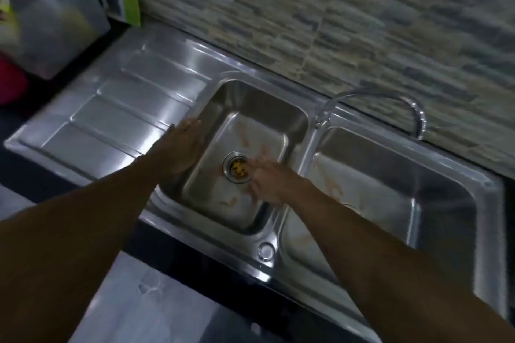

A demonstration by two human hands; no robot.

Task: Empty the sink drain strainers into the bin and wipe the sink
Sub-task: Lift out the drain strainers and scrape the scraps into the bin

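A steel double sink fills the view. In the left basin (278, 117) a round drain strainer (237, 166) holds yellow and brown scraps, and orange smears mark the basin floor. My right hand (271, 182) reaches into this basin with its fingertips at the strainer's right rim; blur hides whether they grip it. My left hand (182, 147) lies flat with straight fingers on the basin's left edge. The right basin (418, 198) also has orange smears, and my right forearm covers most of its drain (351, 206).
A ribbed steel draining board (111, 108) lies left of the basins. A curved tap (390, 103) arches over the right basin by the stone-tile wall. Bags and boxes (55, 17) stand at the far left on the dark counter. The floor (139, 301) shows below.
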